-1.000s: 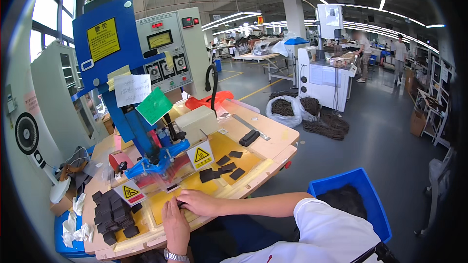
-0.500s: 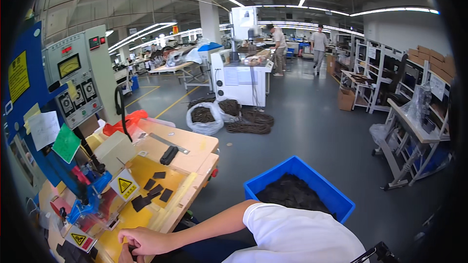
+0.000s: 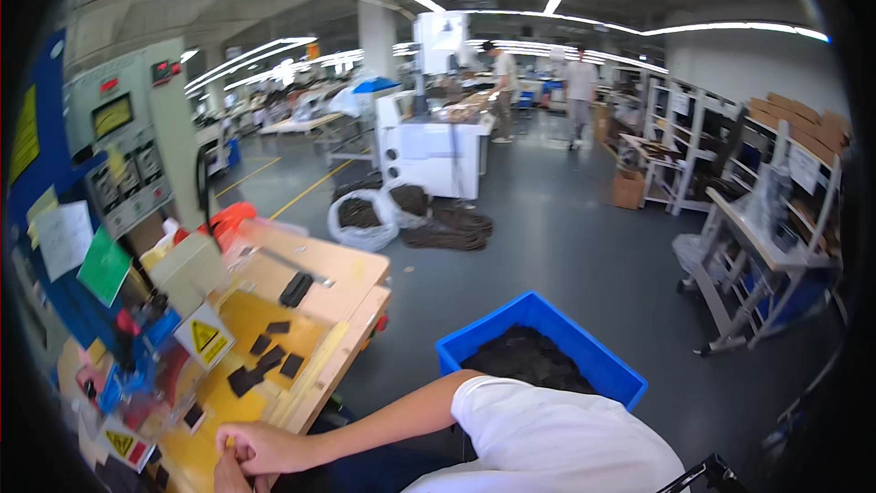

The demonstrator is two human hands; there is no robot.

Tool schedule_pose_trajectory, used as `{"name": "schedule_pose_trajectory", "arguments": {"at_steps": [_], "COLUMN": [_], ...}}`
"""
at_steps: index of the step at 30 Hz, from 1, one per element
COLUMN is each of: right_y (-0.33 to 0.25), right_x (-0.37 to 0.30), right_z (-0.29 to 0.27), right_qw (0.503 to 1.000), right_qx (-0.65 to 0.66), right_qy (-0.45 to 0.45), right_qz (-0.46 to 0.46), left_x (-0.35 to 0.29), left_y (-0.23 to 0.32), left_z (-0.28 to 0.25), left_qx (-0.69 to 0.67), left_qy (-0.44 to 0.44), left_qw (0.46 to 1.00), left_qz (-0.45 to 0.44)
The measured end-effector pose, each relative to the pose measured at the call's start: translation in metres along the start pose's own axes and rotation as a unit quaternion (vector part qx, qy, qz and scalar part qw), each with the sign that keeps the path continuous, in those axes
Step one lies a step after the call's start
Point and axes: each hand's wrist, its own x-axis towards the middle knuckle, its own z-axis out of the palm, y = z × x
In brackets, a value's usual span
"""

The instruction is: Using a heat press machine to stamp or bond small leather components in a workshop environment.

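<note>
I see a person at the table (image 3: pixel 351 262), with both hands low over its near edge. The right hand (image 3: pixel 271 449) has its fingers bent and close together. The left hand (image 3: pixel 234 477) is tucked against it and partly cut off, so I cannot tell how wide its fingers are. I cannot tell if the hands hold anything. Some flat black bits (image 3: pixel 244 381) lie on the yellow sheet (image 3: pixel 251 312) on the table, past the hands. A dark block (image 3: pixel 297 289) sits farther back on the table. A sign (image 3: pixel 204 336) stands on the table's left part. Right of the table, a blue bin (image 3: pixel 631 393) has black stuff (image 3: pixel 529 358) in it
</note>
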Motion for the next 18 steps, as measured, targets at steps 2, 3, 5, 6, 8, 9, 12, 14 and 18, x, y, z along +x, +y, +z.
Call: {"name": "schedule_pose_trajectory", "arguments": {"at_steps": [2,3,5,6,8,9,12,14,18], "right_y": [-0.005,0.004,-0.008,-0.015,-0.015,-0.013,-0.012,-0.005,0.003], "right_x": [-0.003,-0.003,-0.009,-0.011,-0.008,-0.005,0.004,0.01,0.019], "right_z": [0.002,-0.013,-0.034,-0.04,-0.045,-0.044,-0.033,-0.029,-0.031], "right_qw": [0.997,0.997,0.988,0.982,0.973,0.971,0.967,0.964,0.946], "right_qx": [0.059,0.064,0.123,0.139,0.173,0.182,0.182,0.209,0.259], "right_qy": [-0.003,-0.005,-0.012,0.003,-0.003,-0.022,-0.041,-0.057,-0.056], "right_qz": [-0.042,-0.039,0.088,0.132,0.15,0.155,0.173,0.153,0.187], "left_x": [-0.005,0.012,0.019,0.024,0.023,0.02,0.009,0.005,0.007], "left_y": [-0.024,0.004,0.015,0.017,0.009,0.003,-0.003,-0.01,-0.019], "left_z": [0.024,0.008,-0.001,-0.002,0.001,0.001,-0.006,-0.011,-0.011], "left_qx": [-0.04,-0.073,-0.095,-0.103,-0.094,-0.099,-0.103,-0.106,-0.169], "left_qy": [0.093,0.095,0.103,0.09,0.101,0.093,0.091,0.104,0.1], "left_qw": [0.995,0.992,0.99,0.99,0.99,0.99,0.989,0.987,0.978], "left_qz": [0.014,0.031,-0.024,-0.041,-0.024,-0.033,-0.056,-0.058,-0.068]}}
